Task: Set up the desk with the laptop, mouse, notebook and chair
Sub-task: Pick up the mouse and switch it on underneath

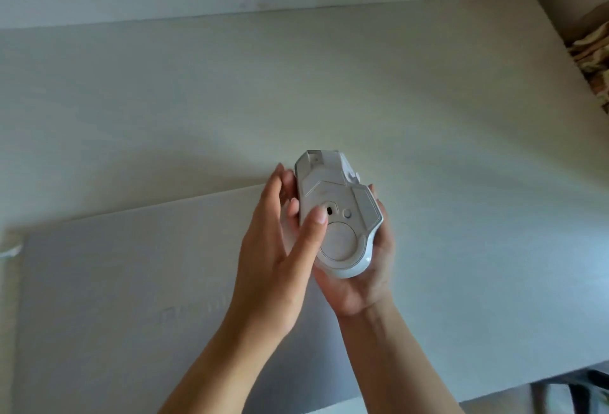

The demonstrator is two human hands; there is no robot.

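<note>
We're on the mouse step. The white mouse (336, 212) is up off the desk (461, 150), flipped belly-up — underside, sensor hole and small round button face us. Right hand (365, 268) cradles it from below, palm up, fingers curled round the far side; fingertips peek past the right edge. Left hand (280, 242) comes in from the left, fingers fairly straight along the mouse's left flank, thumb tip pressed on the underside right beside the sensor hole. We judge the thumb is going for the power switch or just checking the base — can't tell which from here.

The closed laptop (131, 281) lies flat on the desk under and left of the hands, lid down, faint logo visible. Notebook and chair are not clearly in view; something dark shows at bottom right, too blurred to name.

Next move, as we read it: finish with the underside, turn the mouse right way up, and set it on bare desk to the right of the laptop. That calls for a roll in the right hand without dropping it, left hand letting go first.
</note>
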